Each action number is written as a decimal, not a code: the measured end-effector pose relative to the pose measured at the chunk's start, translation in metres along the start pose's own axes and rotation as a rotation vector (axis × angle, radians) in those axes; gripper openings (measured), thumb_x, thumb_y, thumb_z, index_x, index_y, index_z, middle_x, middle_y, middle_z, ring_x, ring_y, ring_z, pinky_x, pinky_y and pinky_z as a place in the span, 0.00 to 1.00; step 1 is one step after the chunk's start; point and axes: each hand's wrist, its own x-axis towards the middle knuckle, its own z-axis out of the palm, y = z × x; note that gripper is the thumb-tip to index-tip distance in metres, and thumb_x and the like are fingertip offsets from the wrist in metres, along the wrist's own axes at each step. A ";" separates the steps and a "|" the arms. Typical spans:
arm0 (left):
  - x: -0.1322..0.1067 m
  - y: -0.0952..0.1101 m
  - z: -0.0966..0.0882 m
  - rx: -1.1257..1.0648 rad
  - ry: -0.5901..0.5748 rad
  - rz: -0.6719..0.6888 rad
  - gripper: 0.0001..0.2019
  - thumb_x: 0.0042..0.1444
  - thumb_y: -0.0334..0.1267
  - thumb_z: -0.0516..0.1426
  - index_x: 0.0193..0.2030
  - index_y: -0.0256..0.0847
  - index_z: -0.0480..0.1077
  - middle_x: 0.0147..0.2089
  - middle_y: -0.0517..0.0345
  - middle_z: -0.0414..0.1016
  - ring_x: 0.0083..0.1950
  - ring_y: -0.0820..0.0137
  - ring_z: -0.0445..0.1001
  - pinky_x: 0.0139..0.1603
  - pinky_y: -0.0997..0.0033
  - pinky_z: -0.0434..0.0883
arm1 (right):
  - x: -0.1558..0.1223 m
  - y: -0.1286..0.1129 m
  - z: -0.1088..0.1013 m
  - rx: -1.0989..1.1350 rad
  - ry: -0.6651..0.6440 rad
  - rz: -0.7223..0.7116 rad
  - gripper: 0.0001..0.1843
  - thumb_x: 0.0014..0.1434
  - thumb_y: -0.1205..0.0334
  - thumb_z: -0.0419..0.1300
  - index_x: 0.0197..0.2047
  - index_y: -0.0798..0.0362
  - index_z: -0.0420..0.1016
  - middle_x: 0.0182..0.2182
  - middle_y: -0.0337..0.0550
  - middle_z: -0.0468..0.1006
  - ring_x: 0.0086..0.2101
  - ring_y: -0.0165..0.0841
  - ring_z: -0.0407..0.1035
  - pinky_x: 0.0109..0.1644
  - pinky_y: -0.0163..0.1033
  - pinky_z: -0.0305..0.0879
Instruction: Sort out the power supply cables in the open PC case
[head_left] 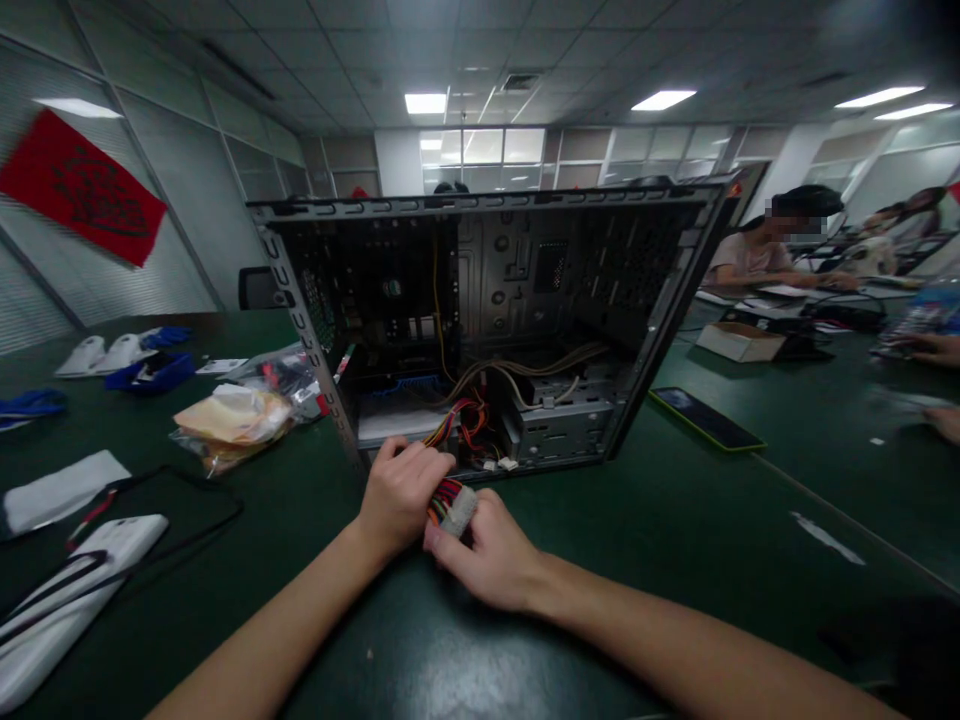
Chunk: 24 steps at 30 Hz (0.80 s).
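An open black computer case (495, 320) stands on the dark green table (675, 520), its inside facing me. A bundle of red, yellow and orange wires (457, 420) runs out of its lower part to a white plug connector (457, 510). My left hand (401, 495) is closed round the wires just behind the connector. My right hand (487, 550) pinches the connector itself from below and the right. Both hands meet in front of the case's bottom edge.
Plastic bags with parts (232, 420) lie left of the case; a white device with a black cable (67, 590) sits at the near left. A phone (709, 418) lies to the right. Other people sit at the far right by a cardboard box (739, 342).
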 end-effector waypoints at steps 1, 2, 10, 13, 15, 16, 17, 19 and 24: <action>-0.001 0.001 0.002 0.033 0.022 0.005 0.05 0.57 0.34 0.55 0.37 0.42 0.73 0.30 0.55 0.73 0.32 0.63 0.68 0.45 0.58 0.57 | 0.003 0.003 -0.007 0.005 0.003 -0.056 0.16 0.61 0.58 0.52 0.22 0.54 0.65 0.17 0.36 0.66 0.20 0.26 0.59 0.26 0.33 0.53; -0.003 0.003 0.004 0.049 0.043 0.008 0.05 0.55 0.33 0.56 0.39 0.41 0.72 0.31 0.54 0.74 0.33 0.62 0.69 0.46 0.57 0.58 | 0.006 0.007 -0.015 -0.006 0.020 -0.107 0.17 0.61 0.57 0.51 0.23 0.54 0.65 0.18 0.37 0.66 0.21 0.27 0.60 0.27 0.33 0.55; -0.008 0.016 0.005 -0.287 0.095 -0.193 0.23 0.55 0.37 0.59 0.58 0.39 0.64 0.51 0.44 0.72 0.51 0.54 0.70 0.51 0.56 0.67 | 0.023 0.040 -0.039 0.047 0.345 -0.021 0.21 0.67 0.48 0.50 0.28 0.53 0.65 0.18 0.35 0.65 0.20 0.27 0.59 0.26 0.34 0.56; -0.007 0.021 0.003 -0.496 0.110 -0.302 0.14 0.63 0.39 0.54 0.54 0.39 0.65 0.44 0.49 0.75 0.43 0.61 0.74 0.46 0.63 0.69 | 0.025 0.038 -0.030 0.281 0.328 0.058 0.23 0.66 0.41 0.51 0.33 0.53 0.67 0.20 0.35 0.68 0.20 0.27 0.63 0.24 0.32 0.60; -0.005 0.025 0.003 -0.604 0.113 -0.348 0.10 0.66 0.41 0.52 0.50 0.40 0.66 0.37 0.54 0.76 0.36 0.66 0.73 0.41 0.67 0.69 | 0.027 0.036 -0.026 0.430 0.314 0.123 0.26 0.64 0.37 0.51 0.34 0.53 0.68 0.21 0.35 0.70 0.19 0.27 0.64 0.21 0.32 0.60; -0.004 0.027 0.003 -0.649 0.112 -0.363 0.09 0.67 0.42 0.51 0.48 0.40 0.66 0.35 0.56 0.75 0.34 0.67 0.73 0.39 0.68 0.69 | 0.027 0.036 -0.025 0.486 0.311 0.151 0.27 0.63 0.36 0.52 0.34 0.53 0.68 0.21 0.35 0.70 0.18 0.27 0.64 0.20 0.31 0.60; -0.003 0.028 0.004 -0.696 0.107 -0.376 0.09 0.67 0.43 0.51 0.46 0.40 0.66 0.34 0.57 0.75 0.34 0.67 0.73 0.39 0.69 0.68 | 0.028 0.036 -0.024 0.528 0.309 0.170 0.27 0.63 0.35 0.52 0.34 0.54 0.68 0.20 0.36 0.70 0.18 0.26 0.64 0.20 0.31 0.59; -0.003 0.028 0.005 -0.795 0.083 -0.407 0.10 0.67 0.45 0.51 0.43 0.40 0.65 0.34 0.57 0.74 0.35 0.67 0.73 0.40 0.68 0.69 | 0.028 0.036 -0.024 0.584 0.302 0.181 0.27 0.63 0.36 0.52 0.31 0.54 0.67 0.19 0.35 0.68 0.17 0.26 0.63 0.20 0.30 0.59; -0.004 0.024 0.005 -0.850 0.027 -0.463 0.15 0.69 0.48 0.47 0.39 0.39 0.65 0.34 0.56 0.72 0.36 0.66 0.70 0.41 0.67 0.68 | 0.024 0.033 -0.026 0.529 0.201 0.111 0.26 0.68 0.41 0.47 0.28 0.53 0.63 0.18 0.33 0.63 0.17 0.25 0.58 0.20 0.31 0.54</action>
